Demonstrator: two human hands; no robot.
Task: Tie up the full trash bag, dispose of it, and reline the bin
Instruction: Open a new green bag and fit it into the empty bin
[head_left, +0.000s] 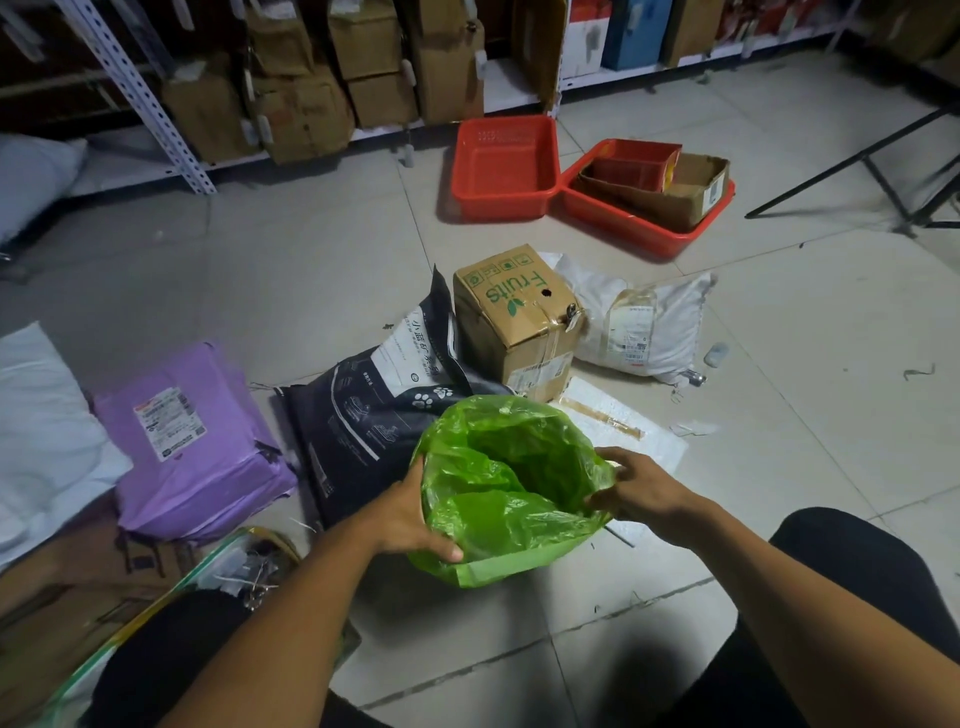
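A bright green plastic trash bag (506, 483) stands open-mouthed on the tiled floor in front of me, spread over a round shape; whatever it covers is hidden by the plastic. My left hand (410, 519) grips the bag's left rim, thumb on the folded-over edge. My right hand (636, 491) holds the right rim with its fingers curled on the plastic. A clear bag with trash inside (244, 566) lies at lower left beside my knee.
Parcels crowd the floor just beyond: a purple mailer (192, 441), a dark pet-litter sack (374, 410), a "Fruits" carton (519, 317), a white sack (639, 327). Two red baskets (504, 166) sit farther back below metal shelving with boxes. A tripod leg (852, 161) stands right.
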